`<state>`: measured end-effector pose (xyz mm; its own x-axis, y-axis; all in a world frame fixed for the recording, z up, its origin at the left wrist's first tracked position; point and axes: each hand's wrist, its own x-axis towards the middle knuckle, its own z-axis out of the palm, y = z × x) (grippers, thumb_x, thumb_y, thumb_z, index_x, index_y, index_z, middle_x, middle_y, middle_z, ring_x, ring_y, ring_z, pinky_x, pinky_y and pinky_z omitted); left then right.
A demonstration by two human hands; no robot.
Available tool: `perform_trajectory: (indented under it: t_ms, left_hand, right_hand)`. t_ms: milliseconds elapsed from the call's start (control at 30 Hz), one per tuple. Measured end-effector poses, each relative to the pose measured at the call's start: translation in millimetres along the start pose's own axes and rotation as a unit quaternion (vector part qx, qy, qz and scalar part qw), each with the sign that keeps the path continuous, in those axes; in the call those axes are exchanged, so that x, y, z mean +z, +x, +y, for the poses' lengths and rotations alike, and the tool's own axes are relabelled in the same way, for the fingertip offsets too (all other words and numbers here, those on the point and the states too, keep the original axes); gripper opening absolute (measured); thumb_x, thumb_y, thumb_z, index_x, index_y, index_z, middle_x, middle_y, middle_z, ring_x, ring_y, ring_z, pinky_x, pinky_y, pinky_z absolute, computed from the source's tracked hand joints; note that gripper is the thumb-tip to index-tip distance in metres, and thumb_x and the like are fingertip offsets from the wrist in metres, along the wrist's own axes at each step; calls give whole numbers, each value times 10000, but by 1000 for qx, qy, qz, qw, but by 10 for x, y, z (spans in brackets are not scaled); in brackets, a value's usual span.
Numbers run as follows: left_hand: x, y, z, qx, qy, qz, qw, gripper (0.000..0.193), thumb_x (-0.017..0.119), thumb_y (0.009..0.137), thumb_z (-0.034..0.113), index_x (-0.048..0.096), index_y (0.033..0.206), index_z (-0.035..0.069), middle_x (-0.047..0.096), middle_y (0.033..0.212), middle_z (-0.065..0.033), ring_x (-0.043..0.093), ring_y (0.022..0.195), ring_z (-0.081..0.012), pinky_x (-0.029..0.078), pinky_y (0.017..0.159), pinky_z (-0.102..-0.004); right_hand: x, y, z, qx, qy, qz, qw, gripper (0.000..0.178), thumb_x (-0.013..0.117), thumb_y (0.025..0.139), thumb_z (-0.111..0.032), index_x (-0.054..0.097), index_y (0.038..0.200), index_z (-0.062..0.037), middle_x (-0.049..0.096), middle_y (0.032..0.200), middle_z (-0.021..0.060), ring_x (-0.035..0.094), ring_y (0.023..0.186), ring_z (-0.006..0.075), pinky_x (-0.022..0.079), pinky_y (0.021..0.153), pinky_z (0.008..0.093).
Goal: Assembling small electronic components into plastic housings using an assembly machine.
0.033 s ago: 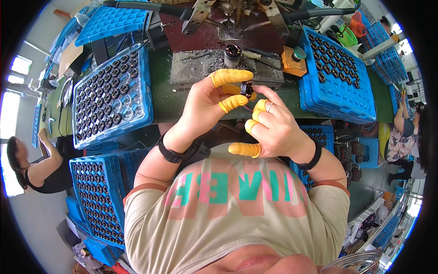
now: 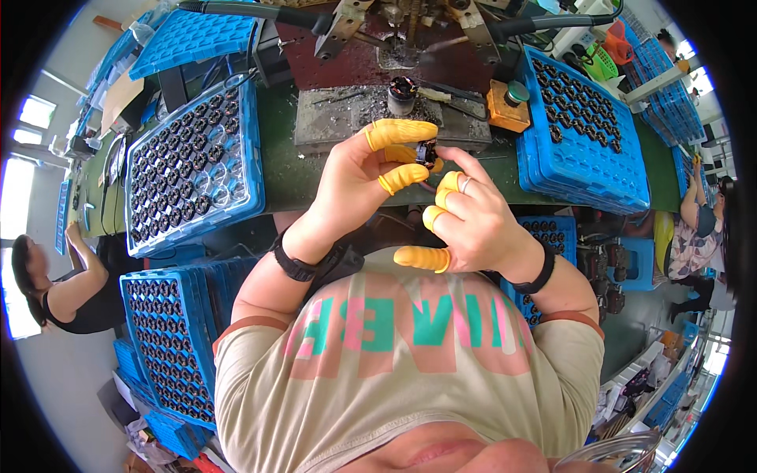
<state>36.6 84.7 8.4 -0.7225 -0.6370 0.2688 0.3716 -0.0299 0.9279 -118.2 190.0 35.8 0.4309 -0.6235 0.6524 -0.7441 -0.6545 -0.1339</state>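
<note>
My left hand [image 2: 355, 169], with yellow finger cots on its fingertips, pinches a small round black part [image 2: 426, 153] between thumb and fingers. The part looks like a wire-wound motor core, but its detail is too small to make out. The bare index finger of my right hand [image 2: 473, 209] reaches to the part's right side and seems to touch it. On that hand the middle and ring fingers bend inward, while the yellow-covered thumb stands apart. Just beyond my hands, a similar dark part [image 2: 402, 87] sits on a short metal post on the grey metal block [image 2: 315, 126].
Blue trays of similar black parts stand left [image 2: 259, 185] and right [image 2: 568, 169]; another tray stack [image 2: 201, 347] is lower left. Two soldering irons [image 2: 296, 17] [image 2: 536, 27] flank the fixture. Pliers [image 2: 465, 98] and an orange box [image 2: 505, 110] lie nearby. Co-workers sit on both sides.
</note>
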Motion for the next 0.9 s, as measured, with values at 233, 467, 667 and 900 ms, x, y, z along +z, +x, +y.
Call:
perform_trajectory:
  t_ms: [233,467,667,900]
  left_hand:
    - [34,-20,-19,54,15,15,998,460,696,841,-6,530,1269,-44,587,1272,-137,625,1089,-224,521,938,-343]
    - [-11,-54,-13,25,-3,3,1000,471,715,837,39,532,1262,-47,580,1275,-155,620,1096,-239,527,936,-361]
    - [1,-54,-14,51,3,-4,999,486,714,840,52,522,1276,-44,587,1263,-156,632,1074,-239,541,916,-374]
    - [-15,-70,82,-14,-51,-30,998,510,720,852,125,513,1287,-42,593,1249,-153,641,1052,-232,565,859,-352]
  right_hand:
    - [54,41,-69,23,-2,19,1000,475,738,756,-480,603,667,-34,472,596,76,539,628,259,436,970,578]
    - [-2,18,-33,16,73,59,995,446,799,704,-434,595,660,-40,446,598,60,530,614,249,450,952,565]
    - [-52,55,-52,9,55,46,997,440,812,694,-418,581,650,-46,461,624,62,526,615,245,477,913,538]
    - [-131,-2,93,66,316,107,940,454,812,731,-363,520,610,-37,476,587,50,505,543,220,507,844,503]
